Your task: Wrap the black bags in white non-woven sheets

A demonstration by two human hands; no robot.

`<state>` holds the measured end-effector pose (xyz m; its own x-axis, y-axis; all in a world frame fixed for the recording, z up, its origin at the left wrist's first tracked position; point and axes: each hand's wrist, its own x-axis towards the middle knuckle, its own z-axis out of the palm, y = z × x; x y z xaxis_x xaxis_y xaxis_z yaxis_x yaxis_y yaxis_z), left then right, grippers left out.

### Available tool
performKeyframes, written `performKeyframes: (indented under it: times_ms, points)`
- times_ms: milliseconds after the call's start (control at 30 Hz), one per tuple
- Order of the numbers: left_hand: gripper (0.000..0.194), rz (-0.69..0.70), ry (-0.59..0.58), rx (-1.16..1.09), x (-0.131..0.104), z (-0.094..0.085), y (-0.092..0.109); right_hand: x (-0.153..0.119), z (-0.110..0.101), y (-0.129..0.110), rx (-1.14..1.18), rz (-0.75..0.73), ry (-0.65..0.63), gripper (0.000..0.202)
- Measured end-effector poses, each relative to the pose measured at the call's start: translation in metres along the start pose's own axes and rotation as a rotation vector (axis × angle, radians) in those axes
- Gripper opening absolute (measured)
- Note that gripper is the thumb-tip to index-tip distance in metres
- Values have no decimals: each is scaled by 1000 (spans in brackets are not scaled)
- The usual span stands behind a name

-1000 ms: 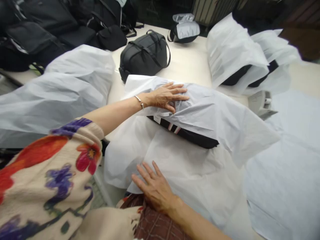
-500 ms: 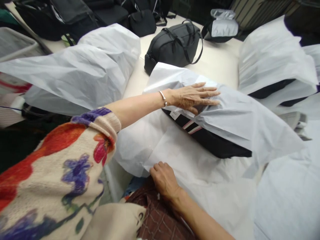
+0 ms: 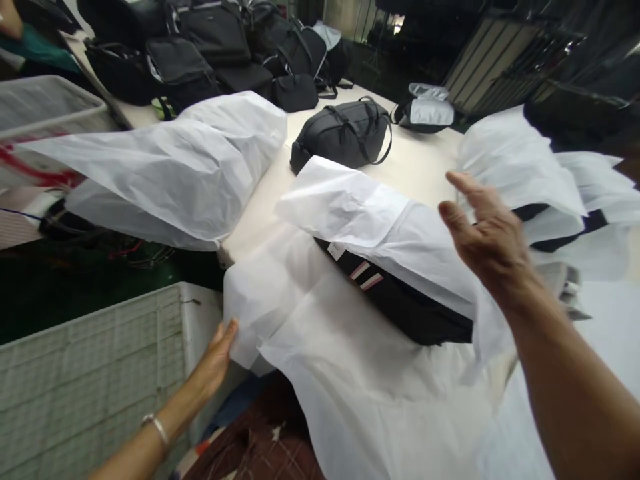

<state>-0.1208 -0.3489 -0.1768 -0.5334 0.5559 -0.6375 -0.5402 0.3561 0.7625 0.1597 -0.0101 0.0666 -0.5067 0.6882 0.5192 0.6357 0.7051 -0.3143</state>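
Observation:
A black item (image 3: 400,303) with pink and white stripes and a small white tag lies between layers of thin white sheet (image 3: 390,213). At the sheet's left corner, my left hand (image 3: 215,353) pinches the edge between thumb and fingers. My right hand (image 3: 490,233) is raised at the right end of the covered item, thumb and fingers apart, holding nothing. A bracelet circles my left wrist.
A black duffel bag (image 3: 345,137) stands beyond the wrapped item. White-wrapped bundles lie left (image 3: 200,160) and right (image 3: 525,167). Black bags (image 3: 210,40) crowd the far left. Crates stand at the left (image 3: 55,107) and lower left (image 3: 100,360).
My left hand has left the top of the sheet and come back to its near left corner, gripping it. My right hand has moved up and right, and opened. The view has shifted.

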Motion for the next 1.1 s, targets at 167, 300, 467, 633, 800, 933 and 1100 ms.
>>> performKeyframes:
  times_ms: [167,300,467,633,800,933,1100]
  points:
    - [86,-144,-102,-309,-7,36,-18,-7,75,30,-213,-139,-389,60]
    - [91,-139,-260,-347,-28,37,-9,-22,85,27,-326,-237,-337,60]
    - [78,16,-87,-111,-59,35,-5,-24,81,22,-339,-331,-276,59]
    - [67,4,-22,-108,-62,50,-11,-27,85,19,-317,-350,-302,58]
    - [57,-61,-71,-95,-61,45,-26,-27,87,20,-302,-343,-312,58]
    - [58,-51,-166,174,-60,25,-32,-25,87,20,-299,-353,-314,57]
    - [60,72,-330,476,-59,17,6,-25,87,17,-306,-330,-327,57]
